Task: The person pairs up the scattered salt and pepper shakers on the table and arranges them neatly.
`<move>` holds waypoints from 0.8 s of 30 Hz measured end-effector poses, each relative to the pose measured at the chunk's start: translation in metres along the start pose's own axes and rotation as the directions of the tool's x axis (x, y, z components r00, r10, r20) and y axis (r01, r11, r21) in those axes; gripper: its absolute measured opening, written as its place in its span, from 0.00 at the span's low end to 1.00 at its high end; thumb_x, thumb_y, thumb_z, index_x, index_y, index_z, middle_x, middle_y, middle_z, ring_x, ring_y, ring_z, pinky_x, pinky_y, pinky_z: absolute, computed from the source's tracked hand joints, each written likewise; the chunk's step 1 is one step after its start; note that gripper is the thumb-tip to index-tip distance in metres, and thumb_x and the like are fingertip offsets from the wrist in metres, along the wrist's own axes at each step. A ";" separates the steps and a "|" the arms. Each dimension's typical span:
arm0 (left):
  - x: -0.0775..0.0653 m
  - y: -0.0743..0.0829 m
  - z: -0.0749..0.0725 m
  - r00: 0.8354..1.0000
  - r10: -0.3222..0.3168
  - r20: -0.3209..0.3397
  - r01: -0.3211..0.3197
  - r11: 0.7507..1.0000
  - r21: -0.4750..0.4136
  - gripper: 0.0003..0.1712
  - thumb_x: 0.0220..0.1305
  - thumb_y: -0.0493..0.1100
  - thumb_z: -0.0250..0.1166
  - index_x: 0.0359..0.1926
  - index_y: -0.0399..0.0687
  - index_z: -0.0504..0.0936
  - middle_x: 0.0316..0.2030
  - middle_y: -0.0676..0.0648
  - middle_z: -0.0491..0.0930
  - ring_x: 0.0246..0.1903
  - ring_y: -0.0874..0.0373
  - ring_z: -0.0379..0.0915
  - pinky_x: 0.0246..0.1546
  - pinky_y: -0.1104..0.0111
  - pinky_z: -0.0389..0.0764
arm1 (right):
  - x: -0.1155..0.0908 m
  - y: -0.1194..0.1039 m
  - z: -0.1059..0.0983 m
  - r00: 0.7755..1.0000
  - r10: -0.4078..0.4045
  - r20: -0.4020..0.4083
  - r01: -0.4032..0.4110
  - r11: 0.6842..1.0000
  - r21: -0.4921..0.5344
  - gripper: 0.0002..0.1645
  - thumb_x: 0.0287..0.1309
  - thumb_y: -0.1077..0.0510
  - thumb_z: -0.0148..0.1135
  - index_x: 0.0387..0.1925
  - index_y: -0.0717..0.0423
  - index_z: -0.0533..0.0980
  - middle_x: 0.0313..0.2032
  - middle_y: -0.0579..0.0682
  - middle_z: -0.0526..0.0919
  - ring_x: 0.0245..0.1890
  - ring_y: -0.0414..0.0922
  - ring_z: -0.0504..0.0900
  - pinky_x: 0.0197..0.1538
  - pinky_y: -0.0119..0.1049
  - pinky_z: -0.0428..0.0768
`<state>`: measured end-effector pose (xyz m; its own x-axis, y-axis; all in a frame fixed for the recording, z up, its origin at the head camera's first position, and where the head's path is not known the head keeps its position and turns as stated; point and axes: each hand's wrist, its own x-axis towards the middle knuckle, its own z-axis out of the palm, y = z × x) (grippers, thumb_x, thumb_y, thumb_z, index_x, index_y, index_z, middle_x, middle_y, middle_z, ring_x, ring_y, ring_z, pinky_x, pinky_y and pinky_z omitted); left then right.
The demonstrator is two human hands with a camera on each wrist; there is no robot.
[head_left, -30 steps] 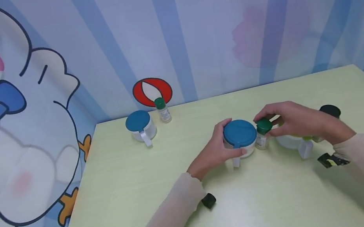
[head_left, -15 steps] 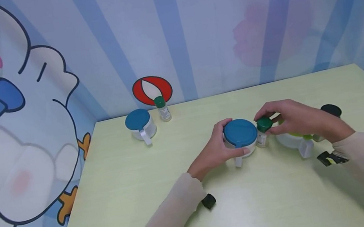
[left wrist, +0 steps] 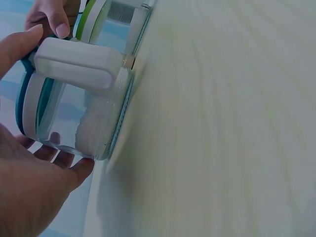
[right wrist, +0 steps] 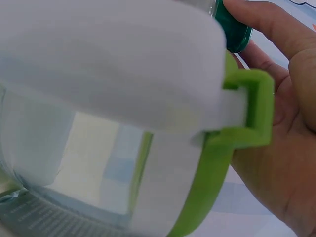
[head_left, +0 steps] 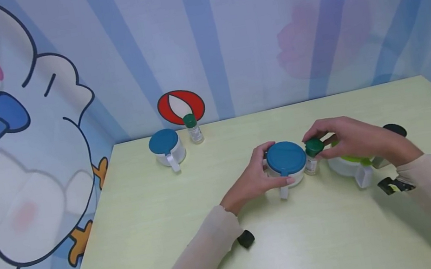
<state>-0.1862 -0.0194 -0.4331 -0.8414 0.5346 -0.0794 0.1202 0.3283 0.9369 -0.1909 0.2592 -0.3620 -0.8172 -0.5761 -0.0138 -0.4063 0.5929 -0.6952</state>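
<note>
My left hand (head_left: 254, 178) grips a seasoning jar with a blue lid (head_left: 285, 157), thumb at the front and fingers round the far side. In the left wrist view this jar (left wrist: 74, 66) has clear walls, a white handle and white stuff inside. Just right of it, my right hand (head_left: 351, 138) pinches the dark green cap (head_left: 314, 146) of a small labelled bottle between thumb and fingers. The bottle stands upright, close beside the blue-lidded jar. Under the right hand is a similar jar with a lime green lid (right wrist: 207, 182), partly hidden by that hand.
Behind the right wrist is a container with a black lid (head_left: 396, 129), mostly hidden. At the back left stand another blue-lidded jar (head_left: 163, 141) and another green-capped bottle (head_left: 194, 131). The pale table (head_left: 139, 240) ends at a printed backdrop (head_left: 242, 36).
</note>
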 end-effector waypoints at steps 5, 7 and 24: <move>0.001 -0.001 0.002 1.000 0.019 -0.008 -0.019 1.000 -0.002 0.55 0.57 0.51 0.77 0.77 0.61 0.52 0.73 0.54 0.57 0.72 0.54 0.56 0.70 0.51 0.67 | 0.000 0.001 0.000 1.000 0.006 -0.005 -0.006 1.000 -0.009 0.26 0.59 0.65 0.72 0.58 0.56 0.76 0.54 0.52 0.80 0.53 0.49 0.82 0.51 0.42 0.86; 0.002 -0.001 0.003 1.000 0.022 -0.014 -0.022 1.000 0.001 0.55 0.57 0.51 0.77 0.77 0.61 0.52 0.73 0.54 0.57 0.71 0.55 0.57 0.70 0.51 0.67 | 0.000 0.001 -0.001 1.000 0.008 -0.004 -0.008 1.000 -0.011 0.26 0.58 0.65 0.72 0.58 0.56 0.77 0.54 0.52 0.80 0.53 0.49 0.82 0.51 0.42 0.86; 0.001 0.001 0.007 0.999 -0.007 -0.049 0.007 1.000 0.013 0.56 0.55 0.53 0.78 0.76 0.61 0.52 0.72 0.54 0.58 0.72 0.55 0.56 0.70 0.52 0.67 | 0.000 -0.002 -0.002 1.000 0.023 0.019 -0.023 1.000 -0.014 0.25 0.59 0.65 0.72 0.58 0.59 0.76 0.53 0.53 0.81 0.52 0.51 0.84 0.50 0.40 0.86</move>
<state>-0.1836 -0.0131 -0.4341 -0.8670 0.4936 -0.0688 0.1211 0.3426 0.9317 -0.1908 0.2590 -0.3597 -0.8184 -0.5730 -0.0436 -0.3933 0.6138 -0.6845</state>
